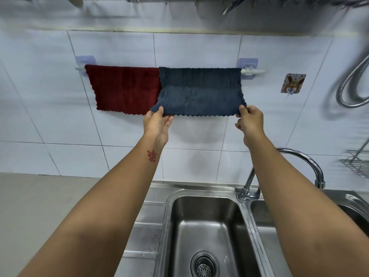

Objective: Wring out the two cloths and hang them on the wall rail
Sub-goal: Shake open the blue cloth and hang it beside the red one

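A dark red cloth (123,88) hangs over the left half of the white wall rail (253,71). Beside it, a dark blue cloth (199,90) is draped over the rail's right half, slightly overlapping the red one's edge. My left hand (157,122) pinches the blue cloth's lower left corner. At the lower right corner my right hand (249,120) pinches it too. The blue cloth's lower edge is pulled flat and out from the wall between both hands.
A steel double sink (159,222) lies below, with a curved tap (299,154) at the right. A sticker hook (292,83), a coiled metal hose (351,80) and a wire basket (357,164) are on the right wall. A dish rack (219,1) hangs overhead.
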The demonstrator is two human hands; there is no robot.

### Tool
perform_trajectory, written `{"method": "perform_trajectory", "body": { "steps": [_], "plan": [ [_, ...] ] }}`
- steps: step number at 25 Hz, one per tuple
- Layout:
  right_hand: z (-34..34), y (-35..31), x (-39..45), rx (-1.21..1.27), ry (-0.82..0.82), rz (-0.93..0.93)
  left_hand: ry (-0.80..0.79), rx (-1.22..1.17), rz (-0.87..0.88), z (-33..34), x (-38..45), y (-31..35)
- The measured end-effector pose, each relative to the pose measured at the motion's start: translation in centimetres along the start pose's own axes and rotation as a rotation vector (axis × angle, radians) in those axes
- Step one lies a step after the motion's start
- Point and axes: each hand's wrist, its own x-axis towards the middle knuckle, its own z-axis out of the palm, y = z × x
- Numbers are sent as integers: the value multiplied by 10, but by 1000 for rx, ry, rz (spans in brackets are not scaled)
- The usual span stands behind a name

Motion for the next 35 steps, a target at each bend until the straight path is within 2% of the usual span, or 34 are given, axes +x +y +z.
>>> {"method": "perform_trajectory", "body": {
  "steps": [5,12,16,26,35],
  "plan": [
    [4,5,-1,-2,-29,-33,-17,-2,-27,1,6,5],
    [-3,11,0,-215,44,-208,44,189,118,-9,11,5],
    [-9,13,2,-282,76,-208,3,326,218,-17,14,7],
    [-5,18,4,-362,50,-227,-29,536,327,-30,17,14],
    [-4,19,10,-327,83,-143,-80,551,334,-39,27,20]
  ]
}}
